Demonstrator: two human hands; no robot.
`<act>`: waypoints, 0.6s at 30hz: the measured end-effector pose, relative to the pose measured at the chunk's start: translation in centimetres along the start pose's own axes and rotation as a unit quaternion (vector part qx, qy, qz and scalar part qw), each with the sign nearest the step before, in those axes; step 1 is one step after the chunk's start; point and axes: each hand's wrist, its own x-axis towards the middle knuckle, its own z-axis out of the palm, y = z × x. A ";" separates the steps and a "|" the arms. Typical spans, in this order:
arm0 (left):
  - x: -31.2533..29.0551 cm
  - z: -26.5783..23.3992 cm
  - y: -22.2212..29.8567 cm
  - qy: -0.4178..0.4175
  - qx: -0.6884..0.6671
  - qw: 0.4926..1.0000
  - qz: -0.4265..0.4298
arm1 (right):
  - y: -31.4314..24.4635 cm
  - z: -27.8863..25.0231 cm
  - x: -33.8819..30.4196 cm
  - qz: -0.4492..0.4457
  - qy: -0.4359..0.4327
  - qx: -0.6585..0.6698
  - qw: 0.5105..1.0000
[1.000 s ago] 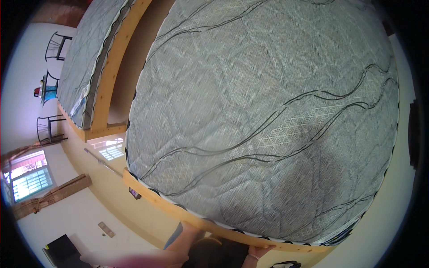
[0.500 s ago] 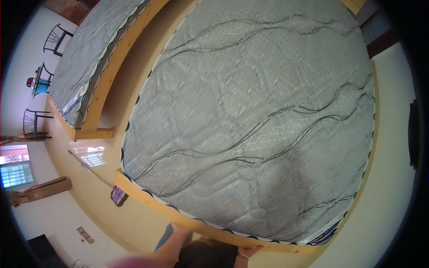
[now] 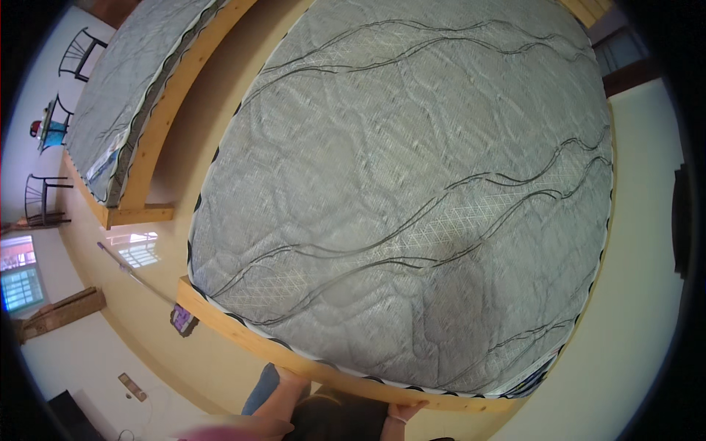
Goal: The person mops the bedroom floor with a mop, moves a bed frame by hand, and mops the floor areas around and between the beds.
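A large grey quilted mattress [image 3: 397,169] with dark wavy lines lies on a pale wooden bed frame [image 3: 243,328]. Its near edge runs in front of me. At the lower right, my right hand [image 3: 406,411] is closed on the near board, a light band round its wrist. My left hand [image 3: 290,377] meets the same board further left, its fingers hidden from sight. Blue cloth [image 3: 261,389] shows beside my left forearm. Between my arms is dark clothing [image 3: 338,415].
A second mattress [image 3: 132,95] on a wooden frame [image 3: 165,110] stands at the left, across a gap. On the floor lies a long-handled mop [image 3: 184,320] with a purple head. Black chairs [image 3: 45,198] stand far left. A pale wall [image 3: 640,220] runs along the right.
The view has shifted slightly, so the second bed, chairs and mop appear further left. Both hands stay at the near board. Whether the bed itself moved, I cannot tell.
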 end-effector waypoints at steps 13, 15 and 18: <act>-0.1 2.6 -0.1 -0.068 0.149 0.985 -0.062 | -5.5 -9.1 6.7 -0.144 -0.320 -0.589 0.728; -4.6 1.7 4.4 0.085 0.302 0.949 0.027 | -5.9 -5.8 4.7 -0.057 -0.247 -0.654 0.713; -13.2 -5.5 10.2 0.160 0.314 0.928 0.124 | -8.0 1.8 -3.0 0.066 -0.151 -0.660 0.733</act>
